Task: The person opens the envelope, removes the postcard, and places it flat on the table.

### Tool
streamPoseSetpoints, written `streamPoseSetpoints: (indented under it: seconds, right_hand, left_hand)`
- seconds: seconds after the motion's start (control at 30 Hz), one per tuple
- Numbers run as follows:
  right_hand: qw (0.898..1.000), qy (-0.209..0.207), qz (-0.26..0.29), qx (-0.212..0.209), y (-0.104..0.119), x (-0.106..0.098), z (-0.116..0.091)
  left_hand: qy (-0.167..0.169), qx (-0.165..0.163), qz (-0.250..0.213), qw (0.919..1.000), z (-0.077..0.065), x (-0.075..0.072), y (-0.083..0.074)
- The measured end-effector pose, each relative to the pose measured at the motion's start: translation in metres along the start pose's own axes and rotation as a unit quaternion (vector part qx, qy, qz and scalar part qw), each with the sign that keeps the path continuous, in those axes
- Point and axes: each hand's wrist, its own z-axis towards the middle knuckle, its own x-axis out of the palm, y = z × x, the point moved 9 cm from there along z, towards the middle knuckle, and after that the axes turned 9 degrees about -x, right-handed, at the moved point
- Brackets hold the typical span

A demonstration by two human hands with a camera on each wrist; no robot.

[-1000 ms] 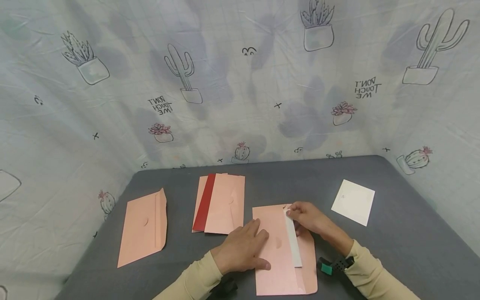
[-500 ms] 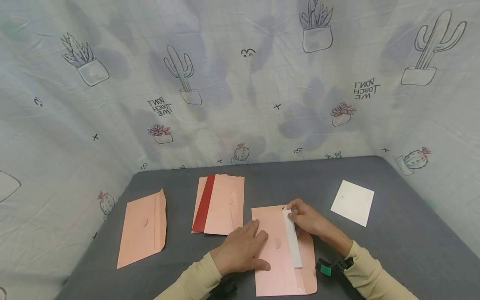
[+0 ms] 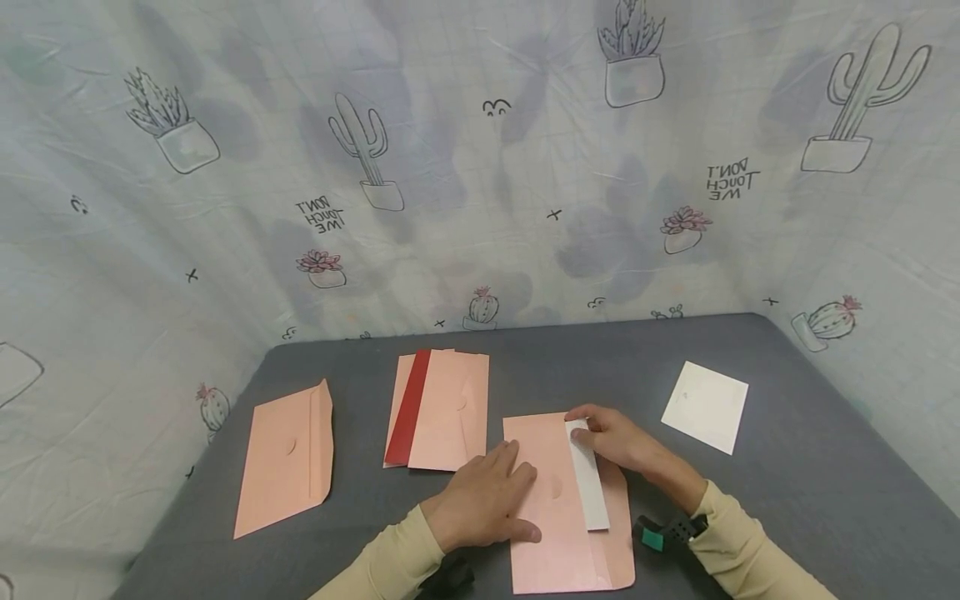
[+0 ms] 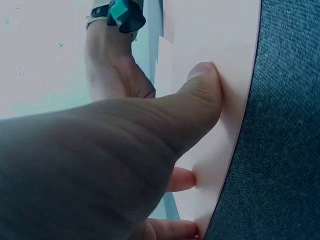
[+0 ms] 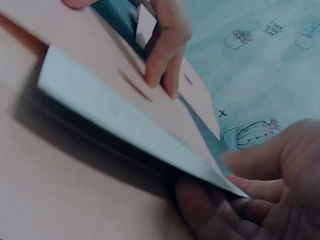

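Observation:
A pink envelope [image 3: 547, 558] lies at the front of the dark table, its flap spread out to the right. Along its opening edge a strip of white card [image 3: 588, 492] shows; in the right wrist view the card's [image 5: 120, 117] free edge stands raised, with dark shadow beneath. My right hand [image 3: 618, 437] pinches the card at its far end, thumb on top and fingers underneath. My left hand [image 3: 487, 496] rests on the envelope's left side with fingers spread. In the left wrist view its thumb [image 4: 200, 95] presses on the paper near the edge.
A separate pink envelope [image 3: 281, 458] lies at the left. Behind my left hand are overlapping pink envelopes [image 3: 450, 408] with a red strip [image 3: 410, 408]. A square white card [image 3: 705, 406] sits at the right. A cactus-print curtain [image 3: 480, 167] hangs around the table.
The right thumb has come down onto the card's far end. The card's strip now shows wider and its near end has shifted slightly right. The left hand has stayed in place.

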Motion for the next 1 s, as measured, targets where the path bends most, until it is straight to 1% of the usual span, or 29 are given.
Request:
streamPoseSetpoints:
  seconds: [0.17,0.3,0.53,0.77,0.93,1.0]
  right_hand:
    - [0.999,0.021,0.014,-0.024,0.004,0.004,0.000]
    - [0.999,0.018,0.020,-0.020,0.003,0.002,0.001]
    - [1.000,-0.002,0.008,-0.011,-0.003,-0.004,0.001]
    - [1.000,-0.011,0.023,0.004,-0.008,-0.005,0.001]
    - [1.000,-0.021,0.019,-0.001,-0.007,-0.007,0.001]
    - [0.999,-0.025,0.019,0.006,-0.008,-0.008,0.001]
  left_hand:
    - [-0.005,0.004,0.004,1.0000,0.000,0.000,0.001]
    - [-0.011,0.008,0.005,0.9999,0.000,-0.001,0.000]
    - [0.000,0.002,0.000,1.0000,0.001,0.002,-0.001]
    - [0.005,-0.003,-0.003,1.0000,0.001,0.003,0.000]
    - [-0.002,0.000,0.000,1.0000,-0.001,0.000,-0.001]
    - [-0.007,0.003,0.002,1.0000,-0.001,-0.001,-0.002]
